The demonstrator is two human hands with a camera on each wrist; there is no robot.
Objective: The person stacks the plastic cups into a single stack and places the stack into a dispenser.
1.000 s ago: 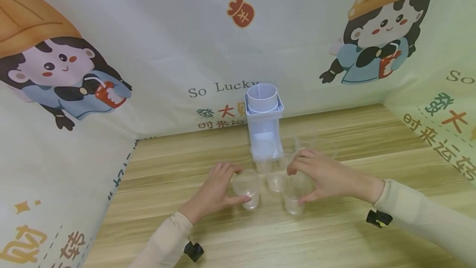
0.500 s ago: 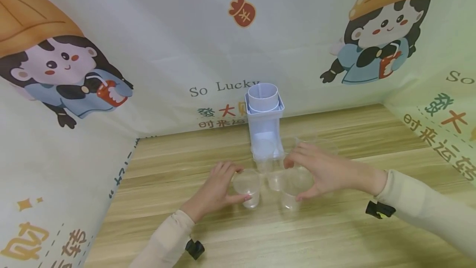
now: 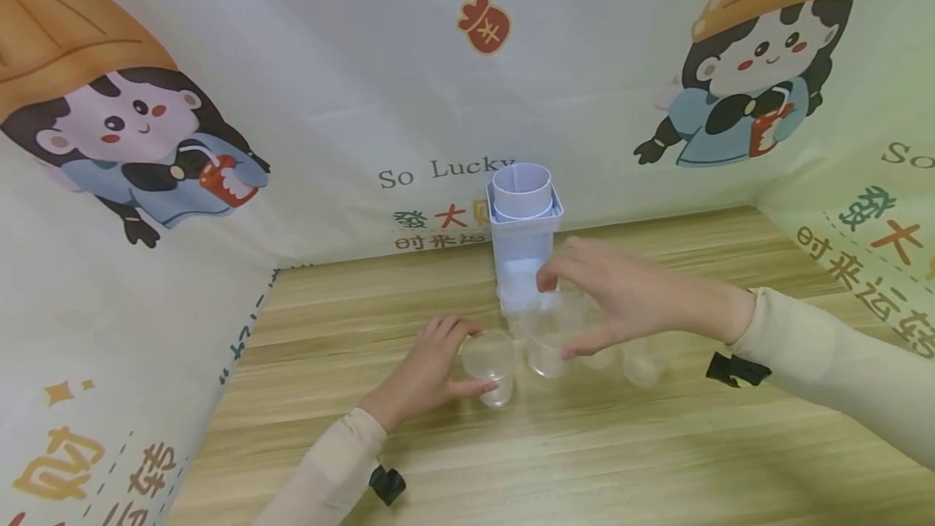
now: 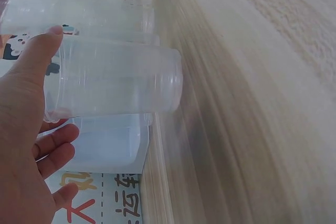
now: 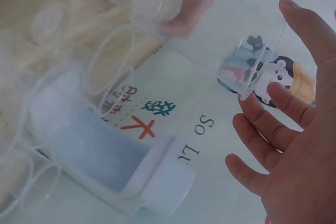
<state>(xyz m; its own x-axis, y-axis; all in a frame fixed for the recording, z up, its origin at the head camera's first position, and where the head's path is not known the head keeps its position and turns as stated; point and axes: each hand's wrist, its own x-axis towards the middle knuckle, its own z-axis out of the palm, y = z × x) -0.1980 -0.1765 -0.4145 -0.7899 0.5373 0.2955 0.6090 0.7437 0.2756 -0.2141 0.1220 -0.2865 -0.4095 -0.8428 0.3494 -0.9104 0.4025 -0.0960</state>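
Note:
A clear plastic cup (image 4: 115, 80) stands upright on the wood-grain table, and my left hand (image 3: 431, 372) holds it near the rim between thumb and fingers. My right hand (image 3: 631, 291) pinches the rim of another clear cup (image 5: 210, 30), which is raised above the table; its outline is faint in the head view. Behind and beside these stand several more clear cups, one of them (image 3: 643, 365) below the right wrist. A pale lavender plastic holder (image 3: 522, 238), square with a round tube in its top, stands behind the cups, partly covered by my right fingers.
A printed cloth backdrop (image 3: 351, 112) with cartoon figures closes off the back and both sides of the table (image 3: 467, 469). Black camera straps sit on both sleeves. The see-through cups overlap, so their edges are hard to separate.
My right hand has lifted its cup off the front right spot and moved it back and to the left, toward the holder. The left hand has stayed on its cup.

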